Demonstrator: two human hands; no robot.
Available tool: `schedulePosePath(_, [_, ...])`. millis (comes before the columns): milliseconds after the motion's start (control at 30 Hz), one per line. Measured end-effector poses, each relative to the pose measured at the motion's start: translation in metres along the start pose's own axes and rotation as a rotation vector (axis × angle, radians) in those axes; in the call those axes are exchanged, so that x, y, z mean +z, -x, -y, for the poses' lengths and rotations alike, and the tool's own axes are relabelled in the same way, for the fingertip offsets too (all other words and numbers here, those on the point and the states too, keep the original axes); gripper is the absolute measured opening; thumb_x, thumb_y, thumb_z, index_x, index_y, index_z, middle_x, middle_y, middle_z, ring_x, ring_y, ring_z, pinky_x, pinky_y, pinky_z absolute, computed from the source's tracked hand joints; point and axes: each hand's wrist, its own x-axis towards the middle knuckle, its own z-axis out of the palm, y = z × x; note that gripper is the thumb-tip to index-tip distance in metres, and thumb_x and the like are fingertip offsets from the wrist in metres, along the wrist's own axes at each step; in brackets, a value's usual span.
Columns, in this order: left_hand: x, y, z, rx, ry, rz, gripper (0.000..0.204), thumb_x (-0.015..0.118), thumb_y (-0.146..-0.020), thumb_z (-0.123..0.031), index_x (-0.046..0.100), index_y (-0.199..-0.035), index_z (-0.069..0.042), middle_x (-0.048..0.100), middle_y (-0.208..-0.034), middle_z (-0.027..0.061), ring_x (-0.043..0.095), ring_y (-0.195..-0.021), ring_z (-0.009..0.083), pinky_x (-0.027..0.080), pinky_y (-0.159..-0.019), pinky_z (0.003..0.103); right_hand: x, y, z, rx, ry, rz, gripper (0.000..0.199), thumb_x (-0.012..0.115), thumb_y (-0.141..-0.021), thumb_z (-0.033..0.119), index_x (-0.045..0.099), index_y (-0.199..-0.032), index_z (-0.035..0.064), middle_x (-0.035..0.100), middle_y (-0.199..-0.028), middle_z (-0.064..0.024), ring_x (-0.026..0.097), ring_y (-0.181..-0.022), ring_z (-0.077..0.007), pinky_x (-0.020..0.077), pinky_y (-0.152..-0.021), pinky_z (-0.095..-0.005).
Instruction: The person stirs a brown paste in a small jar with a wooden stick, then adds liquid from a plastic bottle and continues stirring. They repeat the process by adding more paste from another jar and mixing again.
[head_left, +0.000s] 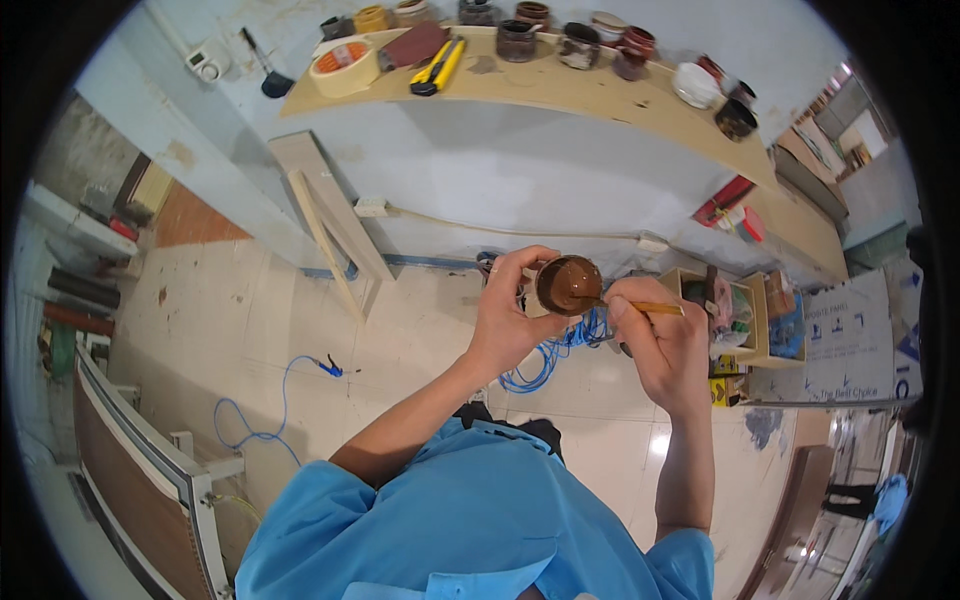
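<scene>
Between our fingers, near the picture's centre, sits a small round jar [567, 284] filled with glossy brown paste. Our left hand [512, 312] curls closed around its side at nine o'clock. Our right hand [662, 345], at three o'clock of the jar, pinches a thin yellow-handled stick [650, 308] whose tip dips into the paste. Both hands hang above a pale tiled floor [300, 340], where a blue cable [262, 418] loops at eight o'clock. A light grey wall [520, 180] rises beyond. At twelve o'clock, a wooden shelf [600, 95] carries a row of dark jars [580, 42], their contents unclear, a tape roll [345, 66] and a yellow utility knife [438, 66].
</scene>
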Motion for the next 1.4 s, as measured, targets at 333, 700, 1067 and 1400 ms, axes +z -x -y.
schedulePosePath(333, [-0.048, -0.017, 0.013, -0.052, 0.040, -0.164, 0.077, 0.093, -0.068, -0.002, 0.060, -0.138, -0.009, 0.063, -0.127, 0.0065, 0.062, -0.114, 0.0198, 0.051, -0.101, 0.035, 0.033, -0.068, -0.002, -0.139, -0.021, 0.197, 0.012, 0.064, -0.105, 0.006, 0.073, -0.110, -0.0014, 0.070, -0.086, -0.0110, 0.063, -0.069, -0.0171, 0.0502, -0.064, -0.0315])
schedulePosePath(700, [-0.076, -0.017, 0.024, 0.006, -0.073, -0.286, 0.072, 0.089, -0.067, -0.004, 0.063, -0.134, -0.008, 0.064, -0.127, 0.0093, 0.062, -0.119, 0.0268, 0.052, -0.101, 0.038, 0.066, -0.112, -0.009, -0.323, -0.065, 0.281, 0.009, 0.066, -0.103, 0.003, 0.072, -0.109, -0.0011, 0.069, -0.084, -0.0102, 0.062, -0.066, -0.0196, 0.0496, -0.063, -0.0321])
schedulePosePath(1067, [-0.101, -0.007, 0.023, 0.015, -0.081, -0.299, 0.069, 0.090, -0.069, -0.008, 0.064, -0.132, -0.007, 0.065, -0.129, 0.0103, 0.063, -0.122, 0.0277, 0.051, -0.105, 0.039, 0.086, -0.120, -0.007, -0.301, -0.122, 0.299, 0.009, 0.070, -0.099, 0.004, 0.072, -0.108, 0.0029, 0.072, -0.088, -0.0126, 0.066, -0.066, -0.0274, 0.0528, -0.064, -0.0371])
schedulePosePath(1400, [-0.106, 0.002, 0.032, -0.019, 0.149, -0.201, 0.078, 0.090, -0.077, 0.001, 0.054, -0.145, -0.005, 0.057, -0.132, 0.0053, 0.060, -0.128, 0.0204, 0.046, -0.114, 0.036, 0.085, -0.123, -0.012, -0.301, -0.004, 0.410, 0.013, 0.063, -0.106, 0.006, 0.072, -0.108, -0.0035, 0.073, -0.091, -0.0094, 0.068, -0.077, -0.0173, 0.0548, -0.071, -0.0316])
